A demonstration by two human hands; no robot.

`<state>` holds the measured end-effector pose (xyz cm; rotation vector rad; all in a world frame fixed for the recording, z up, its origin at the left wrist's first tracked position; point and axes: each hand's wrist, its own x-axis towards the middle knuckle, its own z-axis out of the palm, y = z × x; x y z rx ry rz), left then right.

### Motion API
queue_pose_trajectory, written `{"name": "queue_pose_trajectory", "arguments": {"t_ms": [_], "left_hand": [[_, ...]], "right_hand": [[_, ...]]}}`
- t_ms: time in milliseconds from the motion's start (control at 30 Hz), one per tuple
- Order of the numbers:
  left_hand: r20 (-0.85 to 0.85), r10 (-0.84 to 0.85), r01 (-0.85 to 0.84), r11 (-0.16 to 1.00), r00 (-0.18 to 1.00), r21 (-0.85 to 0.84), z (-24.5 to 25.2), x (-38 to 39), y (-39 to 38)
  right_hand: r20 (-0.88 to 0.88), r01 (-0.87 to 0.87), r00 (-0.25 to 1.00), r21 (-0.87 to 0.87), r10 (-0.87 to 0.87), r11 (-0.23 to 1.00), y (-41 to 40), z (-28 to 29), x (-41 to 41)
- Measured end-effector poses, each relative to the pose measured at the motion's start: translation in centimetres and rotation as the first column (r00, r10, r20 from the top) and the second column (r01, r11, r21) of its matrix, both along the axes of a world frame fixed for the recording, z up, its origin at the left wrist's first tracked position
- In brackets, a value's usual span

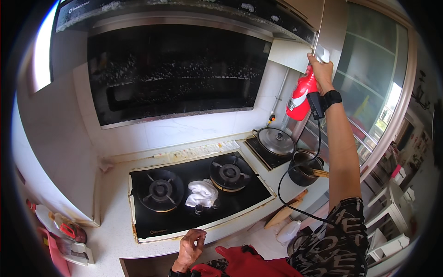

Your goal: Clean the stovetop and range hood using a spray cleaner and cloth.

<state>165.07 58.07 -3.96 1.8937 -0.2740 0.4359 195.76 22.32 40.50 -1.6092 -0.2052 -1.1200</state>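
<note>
My right hand (321, 69) grips a red spray bottle (300, 98) by its neck, just under the white spray head (322, 54). The bottle is tilted, raised beside the right end of the range hood (173, 14). White foam clings to the hood's front edge and speckles its black glass panel (176, 72). Low in front of my body, my left hand (191, 246) is loosely curled with nothing visible in it, near the front edge of the gas cooktop (238, 207). A crumpled white cloth (202, 194) lies between the two burners, against the control knobs.
A lidded pan (276, 141) sits on a black hob at the back right. In front of it stands a dark pot (304, 173) with a wooden-handled utensil. Bottles (69, 228) and a knife holder (78, 254) occupy the left counter. A glass-panelled door (372, 69) borders the right.
</note>
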Motion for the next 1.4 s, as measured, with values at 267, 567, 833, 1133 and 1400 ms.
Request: {"name": "queue_pose_trajectory", "arguments": {"t_ms": [267, 567, 833, 1133, 1400], "left_hand": [[-0.017, -0.023, 0.023, 0.999, 1.0, -0.024, -0.1, 0.3, -0.1], [-0.057, -0.042, 0.042, 0.999, 0.998, 0.01, -0.6, 0.3, 0.6], [-0.027, 0.01, -0.01, 1.0, 1.0, -0.011, -0.8, -0.1, 1.4], [-0.077, -0.006, 0.008, 1.0, 0.997, 0.025, -0.7, -0.6, 1.9], [-0.089, 0.028, -0.027, 0.999, 0.996, 0.018, -0.9, -1.3, 2.8]], "right_hand": [[-0.029, -0.12, 0.993, -0.049, 0.118, 0.992, 0.7, -3.1, -0.4], [-0.156, -0.216, 0.966, -0.059, 0.205, 0.975, 5.4, -8.7, 2.7], [-0.347, -0.268, 0.899, 0.047, 0.267, 0.962, 7.9, -19.9, 5.9], [-0.382, -0.305, 0.864, 0.122, 0.328, 0.945, 11.0, -28.3, 5.4], [-0.303, -0.37, 0.868, 0.133, 0.393, 0.919, 13.0, -27.6, 6.4]]}}
